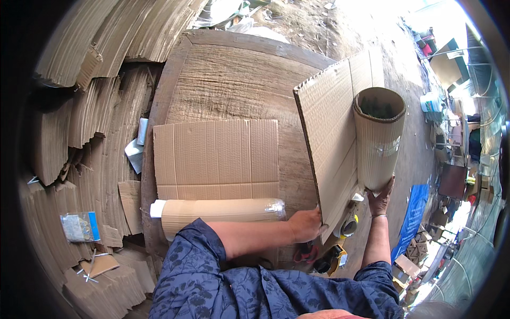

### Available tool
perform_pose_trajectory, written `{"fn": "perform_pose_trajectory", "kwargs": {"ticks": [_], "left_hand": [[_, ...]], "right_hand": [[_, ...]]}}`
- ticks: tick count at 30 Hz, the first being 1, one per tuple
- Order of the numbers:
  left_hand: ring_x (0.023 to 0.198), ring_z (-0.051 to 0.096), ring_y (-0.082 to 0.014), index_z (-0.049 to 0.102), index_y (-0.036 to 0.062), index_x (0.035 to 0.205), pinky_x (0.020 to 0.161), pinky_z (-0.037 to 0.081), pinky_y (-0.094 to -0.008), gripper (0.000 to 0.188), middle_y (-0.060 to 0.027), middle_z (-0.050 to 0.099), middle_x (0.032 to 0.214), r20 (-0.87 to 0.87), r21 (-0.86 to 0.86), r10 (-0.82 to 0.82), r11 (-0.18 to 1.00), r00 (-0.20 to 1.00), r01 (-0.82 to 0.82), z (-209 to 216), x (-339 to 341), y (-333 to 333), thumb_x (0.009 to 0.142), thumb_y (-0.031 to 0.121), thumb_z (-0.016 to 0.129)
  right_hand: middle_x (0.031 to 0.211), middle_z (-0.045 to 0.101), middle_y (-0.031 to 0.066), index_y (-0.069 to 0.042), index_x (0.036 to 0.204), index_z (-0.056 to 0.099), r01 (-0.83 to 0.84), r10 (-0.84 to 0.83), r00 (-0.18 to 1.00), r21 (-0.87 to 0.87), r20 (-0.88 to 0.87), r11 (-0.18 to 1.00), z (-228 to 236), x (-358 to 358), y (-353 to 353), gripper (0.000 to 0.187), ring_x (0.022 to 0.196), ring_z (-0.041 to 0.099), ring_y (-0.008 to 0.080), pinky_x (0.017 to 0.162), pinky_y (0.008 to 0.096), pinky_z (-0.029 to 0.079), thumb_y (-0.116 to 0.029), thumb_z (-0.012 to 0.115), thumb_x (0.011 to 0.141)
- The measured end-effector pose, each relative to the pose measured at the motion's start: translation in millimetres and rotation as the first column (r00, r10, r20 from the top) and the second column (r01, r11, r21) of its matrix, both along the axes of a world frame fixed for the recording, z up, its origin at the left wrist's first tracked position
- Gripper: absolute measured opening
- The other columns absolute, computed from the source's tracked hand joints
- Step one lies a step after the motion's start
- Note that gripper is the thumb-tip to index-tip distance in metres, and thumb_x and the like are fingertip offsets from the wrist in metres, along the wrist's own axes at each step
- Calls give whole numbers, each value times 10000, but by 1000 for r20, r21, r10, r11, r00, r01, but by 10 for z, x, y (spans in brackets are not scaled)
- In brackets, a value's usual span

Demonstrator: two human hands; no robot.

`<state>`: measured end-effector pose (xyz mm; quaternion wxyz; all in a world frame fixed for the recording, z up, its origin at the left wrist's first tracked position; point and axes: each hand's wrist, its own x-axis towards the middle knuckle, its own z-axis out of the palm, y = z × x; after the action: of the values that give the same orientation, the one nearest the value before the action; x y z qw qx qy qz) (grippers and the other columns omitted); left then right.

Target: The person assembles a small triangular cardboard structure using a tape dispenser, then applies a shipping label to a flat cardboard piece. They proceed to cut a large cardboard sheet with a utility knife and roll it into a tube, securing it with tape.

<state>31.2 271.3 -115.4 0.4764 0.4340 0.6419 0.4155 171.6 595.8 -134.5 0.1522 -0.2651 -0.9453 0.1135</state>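
Note:
My left hand (307, 225) is closed on the lower near edge of a tilted, creased cardboard sheet (329, 122). My right hand (380, 201) grips the bottom end of a cardboard tube (378, 151), which leans upright against that sheet. Dark green material shows inside its open top, and clear tape shines on its side. Under my left forearm, a second cardboard roll (223, 208) lies sideways, its right end wrapped in clear tape. Beyond it a flat cardboard piece (218, 154) rests on the wooden table (223, 74).
Stacks of cardboard (95, 117) crowd the left side. Close to my body lie a roll of tape (348, 227), a yellow tape dispenser (336, 259) and a red-handled tool (305, 255). A blue sheet (411, 220) lies to the right, beside a cluttered strip of boxes.

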Motion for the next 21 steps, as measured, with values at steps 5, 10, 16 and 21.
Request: {"fn": "perform_pose_trajectory", "kwargs": {"ticks": [5,10,16,21], "left_hand": [[1109,563,-390,497,23,1266,934,457,-437,441,-256,574,1184,163,-172,296,948,941,-269,-465,-356,97,914,284,541],[700,631,-232,586,-32,927,578,550,-379,186,-158,644,856,50,-216,729,675,683,-705,-1232,-1634,429,933,148,538],[937,609,-172,527,-3,1252,828,513,-292,345,-83,618,1081,218,-39,767,625,604,-780,-1125,-1747,314,933,126,549],[956,617,-157,579,5,1194,879,500,-289,276,-85,629,1111,425,-64,573,791,701,-608,-271,-1226,-545,926,73,575]], "right_hand": [[1503,266,203,-89,1496,157,-3,-6,998,134,68,991,3,-342,-63,1109,1385,257,381,1135,455,251,-273,822,628],[1501,292,148,-126,1474,251,-14,-44,973,246,226,969,-104,-1053,-115,983,1372,280,338,1119,445,265,-398,772,686],[1524,270,56,-246,1471,283,230,-309,813,214,494,949,109,-1749,-397,945,1378,266,282,1085,443,344,-431,770,682],[1490,323,99,-266,1475,286,130,-189,919,187,345,974,-133,-1451,-10,984,1329,342,326,1056,515,352,-405,794,643]]}}
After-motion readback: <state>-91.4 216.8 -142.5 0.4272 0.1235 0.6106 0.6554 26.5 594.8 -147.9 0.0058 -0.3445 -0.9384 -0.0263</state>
